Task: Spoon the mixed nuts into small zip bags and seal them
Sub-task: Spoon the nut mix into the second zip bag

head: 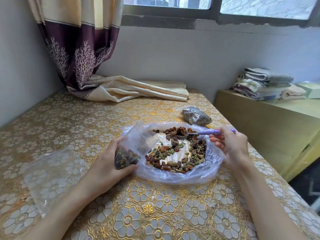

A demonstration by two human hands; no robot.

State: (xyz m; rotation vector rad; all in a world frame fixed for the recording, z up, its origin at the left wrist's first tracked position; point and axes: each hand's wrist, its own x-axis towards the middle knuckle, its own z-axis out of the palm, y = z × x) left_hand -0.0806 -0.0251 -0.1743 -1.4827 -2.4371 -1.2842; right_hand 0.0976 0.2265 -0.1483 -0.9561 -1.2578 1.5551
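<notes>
Mixed nuts point(180, 153) lie spread on a large clear plastic bag point(174, 177) in the middle of the table. My left hand point(110, 163) grips a small zip bag point(135, 146), open at the top, tilted right and partly filled with nuts. My right hand point(230, 146) holds a purple-handled spoon point(207, 132) whose metal bowl carries a heap of nuts above the far side of the pile. A filled small bag point(196, 116) lies beyond the pile at the back right.
Empty clear zip bags point(50, 177) lie on the gold floral tablecloth point(155, 205) at the left. A curtain point(131, 89) drapes over the table's far edge. A low cabinet point(270, 129) with folded towels point(265, 84) stands to the right.
</notes>
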